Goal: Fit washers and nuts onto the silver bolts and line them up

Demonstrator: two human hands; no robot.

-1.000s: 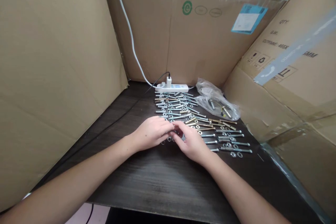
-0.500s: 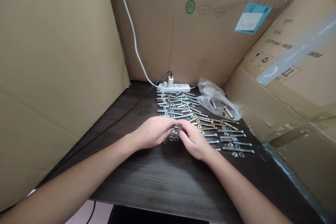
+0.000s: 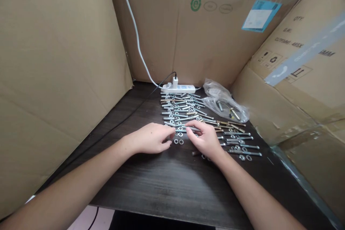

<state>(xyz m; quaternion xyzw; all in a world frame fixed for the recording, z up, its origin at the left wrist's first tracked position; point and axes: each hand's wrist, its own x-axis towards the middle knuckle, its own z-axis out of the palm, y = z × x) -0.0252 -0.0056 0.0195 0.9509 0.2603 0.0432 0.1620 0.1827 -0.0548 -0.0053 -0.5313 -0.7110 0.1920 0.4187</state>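
Note:
On a dark wooden table (image 3: 161, 183), many silver and brass bolts (image 3: 183, 109) lie in rows with small washers among them. My left hand (image 3: 149, 139) rests on the table left of the rows, its fingers curled together beside two loose washers (image 3: 178, 141). What its fingertips hold is hidden. My right hand (image 3: 207, 139) lies over the near rows and pinches a long silver bolt (image 3: 185, 128) between thumb and forefinger. The bolt points left towards my left fingertips.
Tall cardboard boxes wall the table on the left (image 3: 54, 64), back (image 3: 188, 36) and right (image 3: 296, 79). A white power strip (image 3: 179, 88) with a plugged charger and a white cable (image 3: 136, 39) lies at the back. A clear plastic bag (image 3: 223, 103) of parts sits beside it.
My hands have drawn apart a little. The right hand has shifted to the right and now shows a bolt pinched in its fingers. The loose washers between the hands are now uncovered.

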